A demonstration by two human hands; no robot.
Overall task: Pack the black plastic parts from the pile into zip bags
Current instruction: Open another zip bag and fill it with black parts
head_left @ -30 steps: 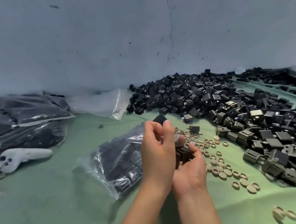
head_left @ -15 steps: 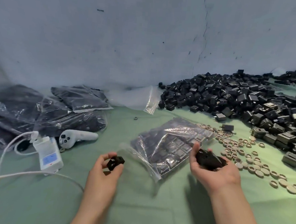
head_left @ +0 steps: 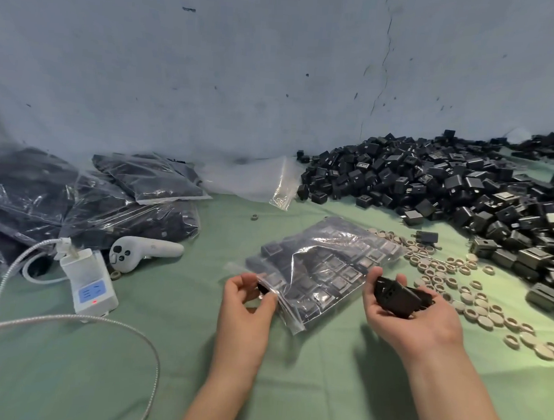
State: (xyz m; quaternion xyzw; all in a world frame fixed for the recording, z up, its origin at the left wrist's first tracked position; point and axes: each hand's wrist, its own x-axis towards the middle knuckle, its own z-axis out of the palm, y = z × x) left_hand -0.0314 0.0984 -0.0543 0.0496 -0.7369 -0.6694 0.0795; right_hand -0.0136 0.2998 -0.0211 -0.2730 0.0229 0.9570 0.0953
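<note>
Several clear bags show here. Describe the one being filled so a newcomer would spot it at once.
Find the big pile of black parts along the wall on the right. In front of it, a clear zip bag lies flat between the left hand and the right hand. Unlike the stuffed bags heaped at far left, it lies alone, its parts in neat rows.

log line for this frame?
left hand: pinches small black plastic part at edge of clear plastic zip bag | right hand: holds cluster of black plastic parts | phase: filling
</note>
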